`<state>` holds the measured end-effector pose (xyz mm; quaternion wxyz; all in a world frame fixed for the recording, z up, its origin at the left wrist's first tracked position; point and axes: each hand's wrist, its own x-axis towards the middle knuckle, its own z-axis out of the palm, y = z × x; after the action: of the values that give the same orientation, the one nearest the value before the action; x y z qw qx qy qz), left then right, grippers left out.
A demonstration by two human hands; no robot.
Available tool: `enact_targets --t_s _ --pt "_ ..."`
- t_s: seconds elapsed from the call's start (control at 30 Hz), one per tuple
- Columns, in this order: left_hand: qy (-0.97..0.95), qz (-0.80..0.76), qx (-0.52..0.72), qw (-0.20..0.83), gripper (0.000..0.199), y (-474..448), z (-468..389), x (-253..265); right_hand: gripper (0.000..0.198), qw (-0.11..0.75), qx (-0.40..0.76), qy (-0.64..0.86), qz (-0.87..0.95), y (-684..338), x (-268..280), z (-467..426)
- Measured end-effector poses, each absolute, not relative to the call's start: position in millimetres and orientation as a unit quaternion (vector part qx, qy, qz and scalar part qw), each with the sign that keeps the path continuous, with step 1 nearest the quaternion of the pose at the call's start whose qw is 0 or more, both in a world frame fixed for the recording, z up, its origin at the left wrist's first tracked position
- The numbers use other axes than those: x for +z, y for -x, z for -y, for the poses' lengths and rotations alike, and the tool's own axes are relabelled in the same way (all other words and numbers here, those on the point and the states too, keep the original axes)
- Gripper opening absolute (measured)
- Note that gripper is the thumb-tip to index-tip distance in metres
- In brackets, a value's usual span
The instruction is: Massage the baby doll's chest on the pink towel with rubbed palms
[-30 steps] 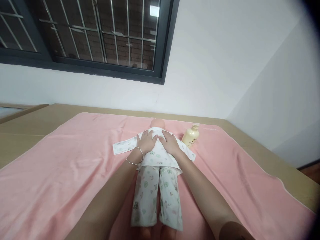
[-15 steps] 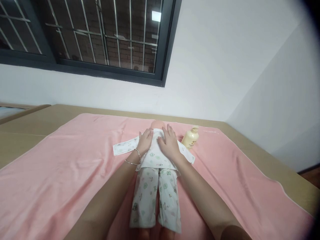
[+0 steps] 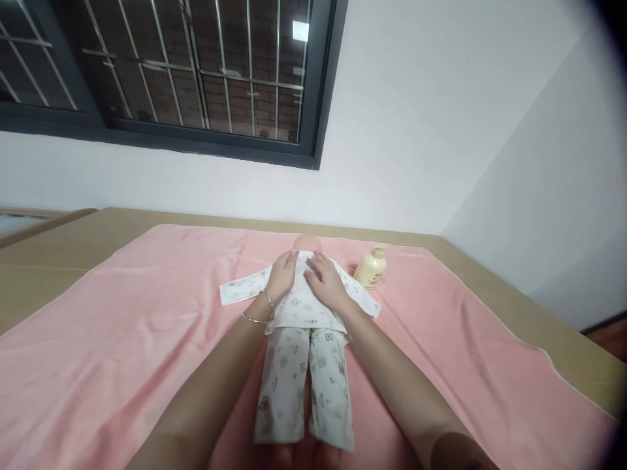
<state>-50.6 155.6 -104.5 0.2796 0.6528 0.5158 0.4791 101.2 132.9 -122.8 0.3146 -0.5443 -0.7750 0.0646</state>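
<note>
Stretched out full length on a pink blanket spread across a tan desk: a doll in white clothes printed with small figures. Placed at the blanket's middle, with the bare head near the far edge and the legs toward the camera; hard to tell from this angle whether face up or face down. On the upper part of the shirt, close to the collar, a left grip and a right grip, side by side with a strip of cloth between. For the left, a pose partly on edge, with straight fingers held together; for the right, a flatter one, with fingers loosely extended. Uncurled in both cases, resting on the fabric rather than clasping it. Around the left wrist, a thin silvery bracelet. Out to either side, the shirt's long sleeves. Just beside the sleeve on the right, a cream pump bottle with lettering too small to read; touching or apart, impossible to say. Between the forearms, matching trousers. Behind the desk, a white wall and a dark-framed window with metal bars.
</note>
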Motion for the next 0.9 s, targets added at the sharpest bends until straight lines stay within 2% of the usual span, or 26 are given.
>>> enact_targets --t_s 0.07,0.2,0.33,0.5,0.6,0.67,0.8,0.9 --pt "-0.645 -0.526 0.480 0.279 0.044 52 -155 -101 0.050 0.311 0.055 0.554 0.771 -101 -122 -132" --pt "-0.641 -0.535 0.476 0.275 0.044 53 -155 -99 0.052 0.237 0.073 0.579 0.777 -98 -116 -127" --pt "-0.642 -0.534 0.480 0.268 0.044 53 -157 -99 0.056 0.277 0.032 0.595 0.754 -96 -113 -124" --pt "-0.634 -0.537 0.493 0.258 0.040 53 -159 -98 0.054 0.244 0.075 0.568 0.783 -98 -112 -125" --pt "-0.646 -0.514 0.507 0.249 0.040 51 -158 -100 0.054 0.300 0.041 0.574 0.761 -97 -110 -124" --pt "-0.646 -0.507 0.514 0.247 0.040 48 -158 -104 0.055 0.308 0.023 0.571 0.761 -94 -111 -122" --pt "-0.654 -0.518 0.502 0.229 0.035 41 -160 -115 0.054 0.219 0.044 0.544 0.808 -90 -111 -119" --pt "-0.682 -0.514 0.481 0.200 0.032 33 -155 -116 0.049 0.202 0.027 0.579 0.790 -100 -95 -118"
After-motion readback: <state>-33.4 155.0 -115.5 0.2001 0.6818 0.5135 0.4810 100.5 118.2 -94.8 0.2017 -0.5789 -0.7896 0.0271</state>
